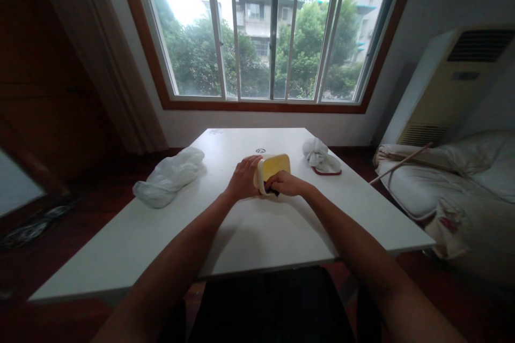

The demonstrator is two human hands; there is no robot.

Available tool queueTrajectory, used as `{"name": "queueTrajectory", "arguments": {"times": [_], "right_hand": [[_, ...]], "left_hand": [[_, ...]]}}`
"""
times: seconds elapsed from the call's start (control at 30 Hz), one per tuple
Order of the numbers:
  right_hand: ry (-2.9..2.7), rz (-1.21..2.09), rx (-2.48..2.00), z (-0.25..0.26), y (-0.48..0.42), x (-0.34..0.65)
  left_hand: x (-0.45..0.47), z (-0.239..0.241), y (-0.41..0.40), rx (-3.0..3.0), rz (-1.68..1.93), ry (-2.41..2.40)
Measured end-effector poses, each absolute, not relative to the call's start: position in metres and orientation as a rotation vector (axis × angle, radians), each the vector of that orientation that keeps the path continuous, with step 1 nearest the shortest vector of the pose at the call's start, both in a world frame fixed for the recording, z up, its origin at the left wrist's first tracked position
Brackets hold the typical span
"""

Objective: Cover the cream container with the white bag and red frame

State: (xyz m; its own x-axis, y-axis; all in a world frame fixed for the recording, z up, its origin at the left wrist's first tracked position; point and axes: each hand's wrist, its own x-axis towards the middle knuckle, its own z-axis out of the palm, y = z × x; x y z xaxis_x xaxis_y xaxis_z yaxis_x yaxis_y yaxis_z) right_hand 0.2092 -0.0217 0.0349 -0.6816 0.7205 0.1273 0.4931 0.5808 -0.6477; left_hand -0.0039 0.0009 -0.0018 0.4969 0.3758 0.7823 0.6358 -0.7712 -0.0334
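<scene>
Your left hand (243, 176) is wrapped around the left side of the yellow box (272, 170), which lies tipped on its side in the middle of the white table (257, 225). Your right hand (286, 184) sits at the box's 6 o'clock, fingers curled shut on a small dark thing (274, 192) pressed against it. A white plastic bag (169, 176) lies at 9 o'clock from the box, and a white cloth (321, 155) at 2 o'clock.

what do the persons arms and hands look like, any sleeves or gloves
Both arms are bare all the way down from the bottom edge of the picture: no sleeves show. The left hand and right hand wear no gloves. No watch, bracelet or ring can be made out, though the fingers are small and dim.
</scene>
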Motion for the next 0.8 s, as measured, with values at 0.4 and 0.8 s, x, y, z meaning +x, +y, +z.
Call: {"name": "queueTrajectory", "arguments": {"times": [0.4, 0.8], "right_hand": [[-2.535, 0.271, -1.349, 0.054, -0.037, 0.212], [-2.519, 0.268, -1.281, 0.056, -0.039, 0.22]], "left_hand": [[-0.003, -0.002, 0.002, -2.411, -1.156, -0.849], [-0.004, -0.003, 0.004, -2.396, -1.181, -0.928]]}}
